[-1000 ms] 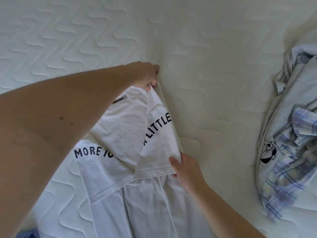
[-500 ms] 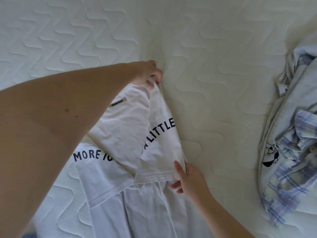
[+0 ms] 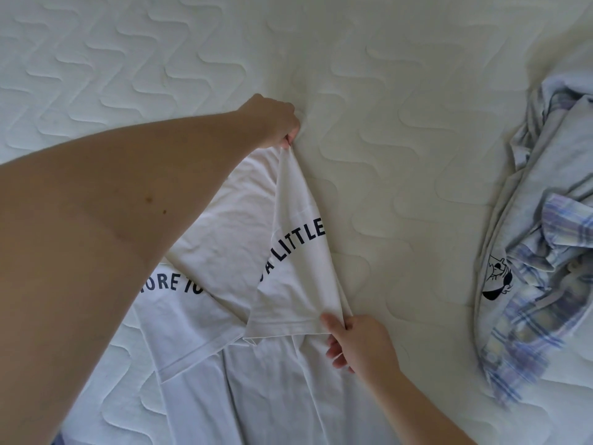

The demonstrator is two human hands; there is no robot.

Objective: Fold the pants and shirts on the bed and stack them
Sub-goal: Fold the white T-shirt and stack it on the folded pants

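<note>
A white T-shirt [image 3: 224, 239] with dark lettering lies on the quilted white bed [image 3: 401, 107], its right side folded inward over the body. My left hand [image 3: 277, 123] pinches the shirt's far corner at the shoulder, arm stretched across the cloth. My right hand [image 3: 356, 340] pinches the near corner of the folded flap at the sleeve hem, thumb on top. The folded strip runs taut between the two hands. My left arm hides much of the shirt's left half.
A heap of unfolded clothes [image 3: 542, 252] lies at the bed's right side: a grey garment with a black cartoon print and a blue-and-white plaid piece. Bare quilted mattress stretches between the shirt and the heap and beyond my left hand.
Both hands kept their grip on the flap. The left hand shifted slightly farther up the bed and the right hand slid a little to the right, drawing the fold straighter.
</note>
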